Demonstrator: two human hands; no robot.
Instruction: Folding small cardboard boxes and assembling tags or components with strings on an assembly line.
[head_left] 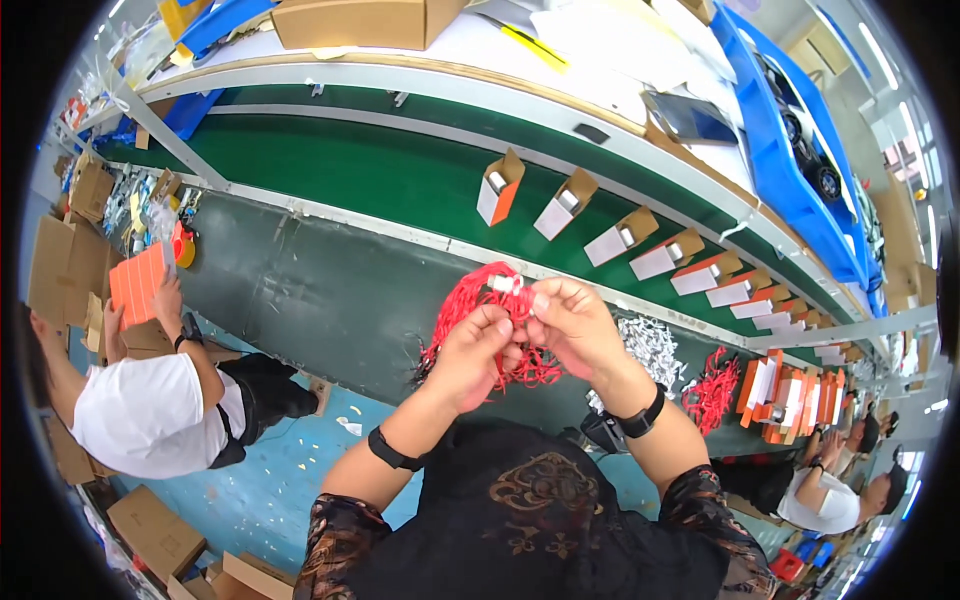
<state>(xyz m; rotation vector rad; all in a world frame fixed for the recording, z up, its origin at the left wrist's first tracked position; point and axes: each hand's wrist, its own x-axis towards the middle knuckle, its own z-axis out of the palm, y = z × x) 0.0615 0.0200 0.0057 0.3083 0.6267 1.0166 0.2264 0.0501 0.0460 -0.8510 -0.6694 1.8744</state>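
Observation:
Above the dark work surface, a bundle of thin red cords [462,305] hangs between my two hands. Near its top is a small white band or connector [503,284]; its exact kind is too small to make out. My left hand [472,352] has its fingers closed on the lower part of the bundle. Thumb and fingers of my right hand [580,325] pinch the cords at the upper right, close to the white piece. Loose red ends trail below and between the hands. Beside my right wrist lies a pile of white cords [648,350].
A second heap of red cords [712,392] lies farther right, beside stacked orange-and-white boxes [790,397]. Opened small boxes [565,204] stand in a row on the green conveyor belt [370,160]. A shelf edge [440,85] runs above. At left, a co-worker [150,410] holds an orange sheet [142,285].

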